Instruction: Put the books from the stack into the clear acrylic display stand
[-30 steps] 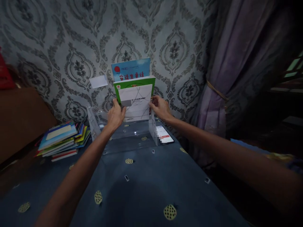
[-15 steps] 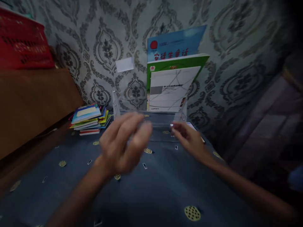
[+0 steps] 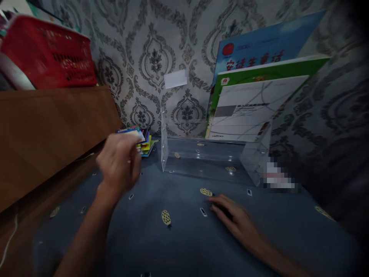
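Note:
My left hand (image 3: 119, 163) is raised at the near side of a small stack of books (image 3: 145, 148) and hides part of it. Its fingers look bent but are blurred, so their grip is unclear. Low over the dark blue tablecloth (image 3: 190, 238), my right hand (image 3: 235, 217) has loosely curved fingers, with a gap between thumb and index finger and nothing seen in it. Behind the hands stands a clear acrylic rack (image 3: 198, 171). At its right end several books stand upright: a white booklet (image 3: 248, 111), a green book (image 3: 276, 69) and a blue book (image 3: 259, 46).
A red plastic basket (image 3: 66, 57) sits on a brown wooden cabinet (image 3: 57, 130) at the left. Patterned wallpaper (image 3: 129, 46) covers the wall behind the rack. A blurred-out patch (image 3: 278, 177) lies right of the rack. A white cable (image 3: 10, 242) runs at the lower left.
My left hand has moved left toward the book stack. My right hand has come away from the rack's front, down toward the tablecloth. The view has shifted left and closer.

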### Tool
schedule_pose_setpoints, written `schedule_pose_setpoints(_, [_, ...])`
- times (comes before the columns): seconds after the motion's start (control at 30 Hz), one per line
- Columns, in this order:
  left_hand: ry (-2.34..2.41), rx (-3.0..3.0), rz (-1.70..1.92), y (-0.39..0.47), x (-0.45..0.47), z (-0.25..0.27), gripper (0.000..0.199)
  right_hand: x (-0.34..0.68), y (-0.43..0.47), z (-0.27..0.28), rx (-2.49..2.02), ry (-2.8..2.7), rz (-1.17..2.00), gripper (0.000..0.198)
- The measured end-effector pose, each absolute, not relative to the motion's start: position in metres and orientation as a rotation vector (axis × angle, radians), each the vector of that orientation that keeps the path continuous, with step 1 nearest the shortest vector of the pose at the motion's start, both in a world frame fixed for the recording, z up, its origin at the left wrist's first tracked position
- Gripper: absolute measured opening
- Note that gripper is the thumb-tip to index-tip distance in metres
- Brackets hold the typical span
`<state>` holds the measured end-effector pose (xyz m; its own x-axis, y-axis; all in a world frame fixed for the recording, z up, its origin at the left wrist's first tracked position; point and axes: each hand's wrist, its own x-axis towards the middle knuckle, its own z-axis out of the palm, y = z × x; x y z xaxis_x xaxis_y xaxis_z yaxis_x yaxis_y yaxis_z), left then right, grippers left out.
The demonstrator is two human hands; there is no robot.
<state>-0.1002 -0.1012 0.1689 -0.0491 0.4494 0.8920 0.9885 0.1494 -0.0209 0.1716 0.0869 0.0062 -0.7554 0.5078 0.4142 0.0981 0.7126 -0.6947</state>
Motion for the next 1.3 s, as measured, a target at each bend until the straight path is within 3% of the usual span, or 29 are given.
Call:
schedule_pose_setpoints(0.23, [-2.469, -1.173, 0.079, -0.025, -0.224, 0.148, 0.061, 0.170, 0.088, 0.013, -0.481, -2.335, 0.916, 0.025])
schedule_pose_setpoints(0.57, [-2.474, -1.242, 0.210, -0.037, -0.239, 0.151, 0.036, 0.170, 0.091, 0.006, -0.474, -2.328, 0.893, 0.027])
schedule_pose_setpoints(1.07, [-2.421, -1.249, 0.228, -0.077, -0.168, 0.135, 0.036, 0.156, 0.089, 0.008, -0.419, -2.340, 0.975, 0.025])
schedule_pose_setpoints(1.2, [-2.448, -1.187, 0.173, -0.077, -0.168, 0.136, 0.034, 0.091, 0.064, 0.031, -0.366, -2.244, 1.342, 0.020])
schedule_pose_setpoints(1.3, [-2.457, -1.171, 0.150, -0.079, -0.172, 0.143, 0.034, 0.014, 0.041, 0.059, -0.531, -1.648, 2.142, 0.016])
